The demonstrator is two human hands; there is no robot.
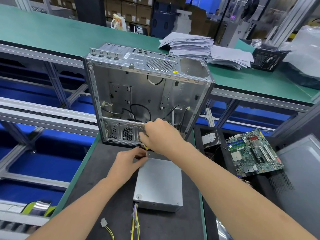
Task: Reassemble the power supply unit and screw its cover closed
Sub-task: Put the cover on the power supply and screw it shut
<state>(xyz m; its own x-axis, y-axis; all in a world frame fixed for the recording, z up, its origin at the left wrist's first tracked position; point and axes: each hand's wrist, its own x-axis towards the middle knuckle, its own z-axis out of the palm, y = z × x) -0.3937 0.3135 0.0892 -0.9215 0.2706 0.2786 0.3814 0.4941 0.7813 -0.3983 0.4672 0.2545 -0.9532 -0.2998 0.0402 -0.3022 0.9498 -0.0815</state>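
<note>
Head view.

Wire bundle (135, 220): yellow, purple and black leads; leaves the near face of the power supply unit and runs toward the camera, well short of either hand's fingers. White connector (103, 222): on yellow leads, lying to the left of the bundle on the black mat (110, 184).

Power supply unit (159, 184): grey metal box, flat on the mat, cover uppermost. Its far edge lies directly under the left fingertips (142, 155).

Left hand (127, 161): thumb and fingertips drawn together, pinching the lower shaft of the screwdriver (146, 148) at the unit's far left corner. Whether a screw sits under them cannot be told.

Right hand (161, 135): just beyond and above the left fingers, fingers curled round the yellow-and-black handle of the screwdriver. Tool stands nearly upright, tip down at the unit's far edge.

Computer case (147, 94): bare metal chassis, open side toward the camera, standing just beyond the right knuckles; loose black and white cables inside.

Hard drive (210, 138): right of the right fingers, near the wrist.

Motherboard (254, 153): green board, farther right, well apart from both hands.

Paper stacks (190, 45): on the green bench (52, 32), far beyond the fingers, behind the case.

Black box (266, 60): right of the papers, beside a plastic bag (304, 54).
</note>
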